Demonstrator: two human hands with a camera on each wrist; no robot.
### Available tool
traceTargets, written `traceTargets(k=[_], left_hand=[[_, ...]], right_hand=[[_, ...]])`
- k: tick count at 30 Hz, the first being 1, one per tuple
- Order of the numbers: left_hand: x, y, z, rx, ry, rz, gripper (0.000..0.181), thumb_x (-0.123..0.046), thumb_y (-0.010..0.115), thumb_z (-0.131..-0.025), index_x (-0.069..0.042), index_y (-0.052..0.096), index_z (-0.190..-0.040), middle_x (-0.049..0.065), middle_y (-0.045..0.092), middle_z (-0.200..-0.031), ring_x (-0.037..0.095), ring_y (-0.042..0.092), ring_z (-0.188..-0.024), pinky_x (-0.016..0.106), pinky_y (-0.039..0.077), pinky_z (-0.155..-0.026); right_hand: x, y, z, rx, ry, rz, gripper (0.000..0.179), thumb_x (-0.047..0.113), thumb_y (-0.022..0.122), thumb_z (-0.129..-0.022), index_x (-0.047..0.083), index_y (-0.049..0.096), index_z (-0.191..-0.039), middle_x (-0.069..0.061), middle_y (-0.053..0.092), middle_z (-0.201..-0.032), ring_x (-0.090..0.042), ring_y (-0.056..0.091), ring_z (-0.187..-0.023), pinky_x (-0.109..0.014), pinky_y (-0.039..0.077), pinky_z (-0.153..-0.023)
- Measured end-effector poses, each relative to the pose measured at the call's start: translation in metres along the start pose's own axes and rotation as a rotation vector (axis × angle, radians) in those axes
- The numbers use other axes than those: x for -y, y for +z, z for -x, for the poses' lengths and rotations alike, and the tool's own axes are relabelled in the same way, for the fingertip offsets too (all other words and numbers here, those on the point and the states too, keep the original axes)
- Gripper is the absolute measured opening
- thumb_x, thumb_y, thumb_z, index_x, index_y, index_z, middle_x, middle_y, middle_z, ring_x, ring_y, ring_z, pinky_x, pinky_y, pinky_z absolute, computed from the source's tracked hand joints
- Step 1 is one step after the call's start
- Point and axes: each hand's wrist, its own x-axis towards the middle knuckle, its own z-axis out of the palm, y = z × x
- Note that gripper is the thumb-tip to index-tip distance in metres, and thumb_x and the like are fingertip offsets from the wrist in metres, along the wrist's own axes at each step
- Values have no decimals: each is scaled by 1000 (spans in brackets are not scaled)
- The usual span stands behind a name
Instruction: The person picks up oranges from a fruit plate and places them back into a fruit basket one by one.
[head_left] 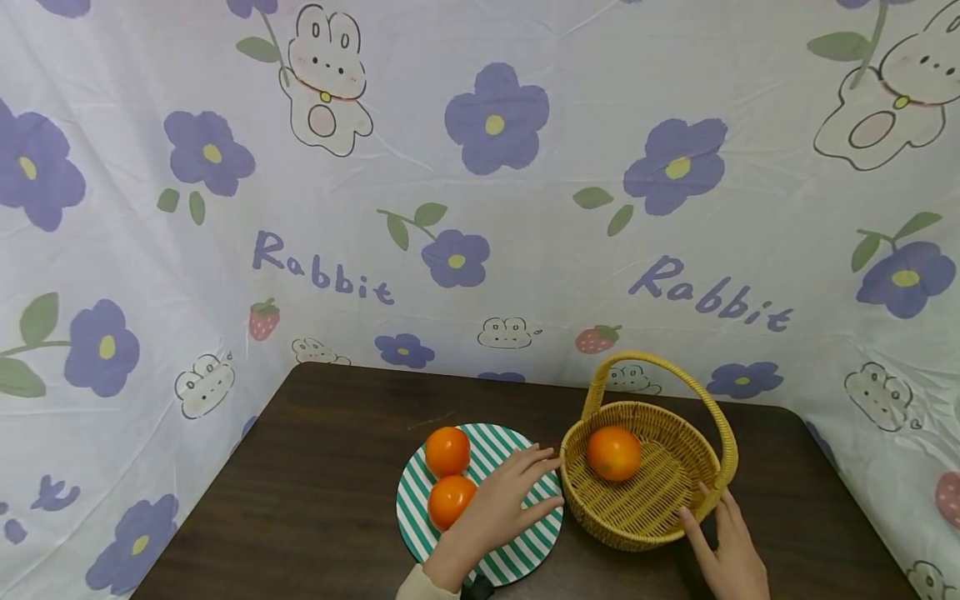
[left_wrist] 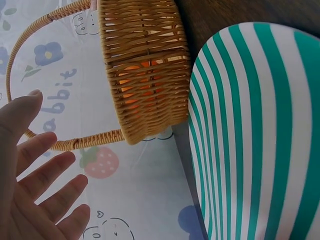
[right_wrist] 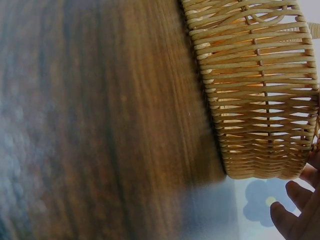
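Over the green-and-white striped plate [head_left: 416,533], my left hand [head_left: 498,504] is stretched out with its fingers spread, pointing at the basket's left side. Nothing is in it. Two oranges [head_left: 447,452] lie at the plate's left, the nearer one partly covered by that hand. A third orange [head_left: 613,454] sits inside the wicker basket [head_left: 645,533], against its left wall, and shows through the weave in the left wrist view. At the basket's right front rim, beside the handle foot, my right hand [head_left: 729,546] holds the edge with thumb and forefinger; its other fingers [right_wrist: 284,220] hang loosely outside.
The basket's tall arched handle [head_left: 675,367] rises over its right and back. Everything stands on a dark wooden table [head_left: 300,500]. A white cloth [head_left: 525,217] with flowers and rabbits hangs behind and along both sides. A small black object [head_left: 480,587] shows by the left wrist.
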Motion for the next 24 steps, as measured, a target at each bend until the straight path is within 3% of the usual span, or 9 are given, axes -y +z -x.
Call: traceTargets(k=[5, 24], left_hand=[[4, -4, 6, -1, -2, 4, 50, -44, 52, -93, -21, 46, -137, -1, 44, -141, 20, 39, -132, 40, 34, -107], [18, -12, 28, -98, -3, 10, 47, -35, 60, -90, -19, 51, -133, 2, 50, -135, 22, 46, -125, 44, 38, -104]], right_hand=[[0, 1, 0, -31, -5, 9, 74, 56, 33, -95, 3, 24, -146, -25, 14, -150, -50, 30, -125, -68, 37, -78], [-1, 1, 0, 10, 10, 6, 76, 58, 31, -94, 5, 19, -148, -25, 8, -151, -52, 27, -126, -69, 37, -80]])
